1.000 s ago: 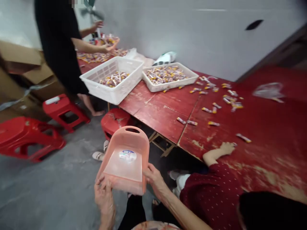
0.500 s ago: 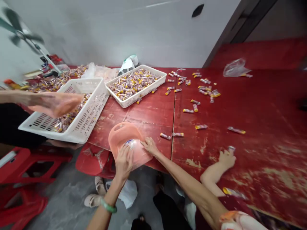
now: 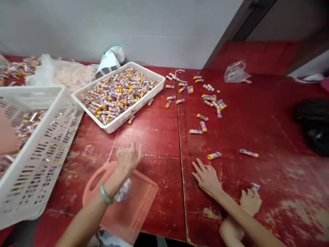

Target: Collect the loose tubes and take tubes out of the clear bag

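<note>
Pink scoop (image 3: 128, 209) overhangs the table edge (image 3: 164, 236) beneath left hand (image 3: 128, 158).

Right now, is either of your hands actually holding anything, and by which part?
No. The left hand hovers open above the pink plastic scoop; the right hand lies flat on the red wooden table.

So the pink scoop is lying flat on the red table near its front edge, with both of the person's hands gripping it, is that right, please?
Not quite. In the head view the pink scoop does lie flat on the red table near its front edge, but neither hand grips it: the left hand hovers open above it, and the right hand rests flat on the table to its right.
</note>
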A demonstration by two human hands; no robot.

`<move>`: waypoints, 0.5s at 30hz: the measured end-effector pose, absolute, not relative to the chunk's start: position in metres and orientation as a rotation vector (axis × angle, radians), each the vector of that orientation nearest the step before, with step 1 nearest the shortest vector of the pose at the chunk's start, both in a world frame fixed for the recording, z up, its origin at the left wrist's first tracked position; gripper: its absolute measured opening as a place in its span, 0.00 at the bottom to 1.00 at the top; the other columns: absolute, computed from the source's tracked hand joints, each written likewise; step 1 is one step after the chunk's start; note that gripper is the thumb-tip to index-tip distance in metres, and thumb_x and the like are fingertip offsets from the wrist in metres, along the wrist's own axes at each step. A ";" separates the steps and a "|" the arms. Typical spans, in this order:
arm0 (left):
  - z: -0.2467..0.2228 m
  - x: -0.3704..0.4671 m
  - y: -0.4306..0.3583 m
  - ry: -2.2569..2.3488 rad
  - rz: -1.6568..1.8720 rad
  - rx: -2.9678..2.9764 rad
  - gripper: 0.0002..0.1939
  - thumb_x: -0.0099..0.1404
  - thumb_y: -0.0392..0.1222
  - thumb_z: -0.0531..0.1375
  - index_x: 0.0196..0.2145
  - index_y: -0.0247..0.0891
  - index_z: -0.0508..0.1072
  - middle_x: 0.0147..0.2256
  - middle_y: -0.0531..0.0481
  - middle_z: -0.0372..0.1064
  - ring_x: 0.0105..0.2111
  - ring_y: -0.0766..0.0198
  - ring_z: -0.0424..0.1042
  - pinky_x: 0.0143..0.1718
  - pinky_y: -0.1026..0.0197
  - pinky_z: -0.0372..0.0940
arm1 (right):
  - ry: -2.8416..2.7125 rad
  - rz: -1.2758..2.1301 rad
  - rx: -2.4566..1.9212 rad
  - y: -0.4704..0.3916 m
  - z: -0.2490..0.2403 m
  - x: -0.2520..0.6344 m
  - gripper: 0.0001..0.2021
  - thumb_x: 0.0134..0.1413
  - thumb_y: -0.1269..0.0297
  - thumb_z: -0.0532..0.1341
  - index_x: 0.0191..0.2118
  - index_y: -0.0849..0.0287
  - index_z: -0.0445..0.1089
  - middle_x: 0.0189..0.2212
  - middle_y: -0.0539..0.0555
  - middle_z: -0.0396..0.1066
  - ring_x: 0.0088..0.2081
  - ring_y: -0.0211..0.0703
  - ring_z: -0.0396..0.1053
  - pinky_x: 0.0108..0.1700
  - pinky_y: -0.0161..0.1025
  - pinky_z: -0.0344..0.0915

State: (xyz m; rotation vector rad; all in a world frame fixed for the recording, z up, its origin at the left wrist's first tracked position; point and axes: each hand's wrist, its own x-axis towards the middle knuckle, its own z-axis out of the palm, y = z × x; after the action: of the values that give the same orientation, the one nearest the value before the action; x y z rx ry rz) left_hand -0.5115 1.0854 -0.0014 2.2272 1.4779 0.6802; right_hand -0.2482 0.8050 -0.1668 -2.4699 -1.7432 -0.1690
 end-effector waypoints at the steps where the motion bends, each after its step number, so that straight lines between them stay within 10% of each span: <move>1: 0.005 -0.494 1.116 1.536 0.543 2.390 0.23 0.64 0.57 0.53 0.37 0.31 0.72 0.38 0.30 0.72 0.49 0.37 0.71 0.50 0.37 0.64 | -1.706 -0.191 -2.505 0.791 -0.170 -0.241 0.23 0.64 0.57 0.48 0.56 0.59 0.71 0.60 0.64 0.61 0.45 0.55 0.67 0.53 0.55 0.60; 8: -0.020 -0.406 1.240 1.647 0.324 2.578 0.28 0.69 0.51 0.49 0.47 0.17 0.68 0.43 0.17 0.68 0.49 0.34 0.69 0.44 0.40 0.66 | -1.733 -0.293 -2.499 0.790 -0.131 -0.175 0.16 0.59 0.56 0.52 0.37 0.55 0.77 0.53 0.62 0.69 0.44 0.56 0.66 0.50 0.54 0.62; 15: -0.090 -0.385 1.223 1.392 0.697 2.689 0.35 0.71 0.46 0.46 0.63 0.09 0.49 0.64 0.12 0.43 0.67 0.34 0.44 0.62 0.33 0.49 | -1.716 -0.254 -2.381 1.013 -0.052 -0.022 0.11 0.56 0.63 0.63 0.33 0.68 0.75 0.52 0.68 0.69 0.46 0.49 0.65 0.49 0.46 0.58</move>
State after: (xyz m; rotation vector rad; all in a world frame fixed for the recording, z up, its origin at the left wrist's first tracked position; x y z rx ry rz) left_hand -0.3849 1.2232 -0.0902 2.6891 1.3924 0.6974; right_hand -0.0216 1.0129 -0.0522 -2.3810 -1.7160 -0.2545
